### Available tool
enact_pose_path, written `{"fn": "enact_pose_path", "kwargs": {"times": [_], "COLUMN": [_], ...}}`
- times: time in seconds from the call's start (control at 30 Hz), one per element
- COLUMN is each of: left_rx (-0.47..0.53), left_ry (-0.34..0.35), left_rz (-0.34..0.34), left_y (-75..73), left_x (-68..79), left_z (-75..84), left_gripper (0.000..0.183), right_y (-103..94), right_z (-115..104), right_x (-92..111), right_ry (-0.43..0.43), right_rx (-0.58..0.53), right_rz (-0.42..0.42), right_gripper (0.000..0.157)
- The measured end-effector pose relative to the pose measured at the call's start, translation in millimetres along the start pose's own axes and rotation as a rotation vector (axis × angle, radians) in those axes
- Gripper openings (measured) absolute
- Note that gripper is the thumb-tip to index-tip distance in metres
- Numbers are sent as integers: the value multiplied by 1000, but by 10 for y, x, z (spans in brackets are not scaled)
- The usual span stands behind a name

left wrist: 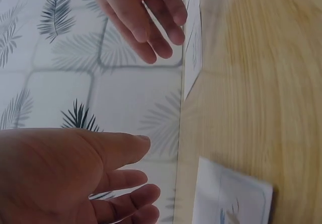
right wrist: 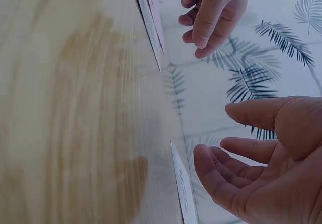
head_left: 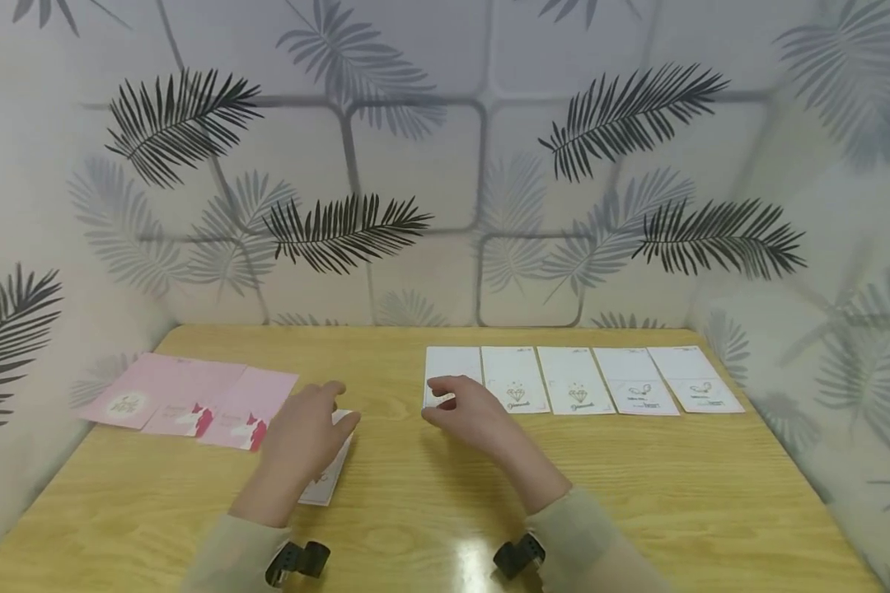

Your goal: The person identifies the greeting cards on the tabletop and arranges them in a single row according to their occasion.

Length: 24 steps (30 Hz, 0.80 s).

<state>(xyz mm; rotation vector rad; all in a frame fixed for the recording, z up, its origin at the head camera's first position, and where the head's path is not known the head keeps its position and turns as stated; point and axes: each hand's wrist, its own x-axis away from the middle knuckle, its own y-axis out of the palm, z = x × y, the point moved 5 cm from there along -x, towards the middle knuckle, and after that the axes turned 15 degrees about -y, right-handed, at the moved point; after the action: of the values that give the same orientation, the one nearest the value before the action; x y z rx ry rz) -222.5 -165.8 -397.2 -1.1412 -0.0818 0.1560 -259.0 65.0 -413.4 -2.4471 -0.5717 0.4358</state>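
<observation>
My left hand [head_left: 300, 436] hovers over a white card [head_left: 330, 479] with a printed design, hiding most of it in the head view. In the left wrist view the same card [left wrist: 229, 194] lies on the wood below the hand, apart from the fingers. Loosely bent and holding nothing, my right hand [head_left: 467, 412] is above the table near the leftmost white card [head_left: 448, 362] of a row at the back right. The right wrist view shows its thumb and fingers [right wrist: 246, 116] spread apart with a gap between them.
Several white cards, among them two with a diamond print [head_left: 515, 375] and two with a winged print [head_left: 641, 391], lie in a row. Pink cards [head_left: 181, 383] overlap at the left of the wooden table [head_left: 408, 527]. A leaf-patterned wall [head_left: 445, 165] closes off the back.
</observation>
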Motion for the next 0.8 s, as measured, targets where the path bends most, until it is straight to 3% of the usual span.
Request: {"fn": "enact_pose_path", "kwargs": {"times": [0.4,0.8], "left_rx": [-4,-39], "left_ry": [-96,-157], "left_rz": [-29,-56], "left_y": [-115,-159], "left_x": [29,67], "left_z": [-486,-676], "left_gripper": [57,59], "right_y": [302,543], "right_z": [-202,-317], "right_x": [36,78], "right_ry": [-12,38], "right_rx": [-253,-486], "right_rz": [-59,-79], "right_gripper": [55,56]}}
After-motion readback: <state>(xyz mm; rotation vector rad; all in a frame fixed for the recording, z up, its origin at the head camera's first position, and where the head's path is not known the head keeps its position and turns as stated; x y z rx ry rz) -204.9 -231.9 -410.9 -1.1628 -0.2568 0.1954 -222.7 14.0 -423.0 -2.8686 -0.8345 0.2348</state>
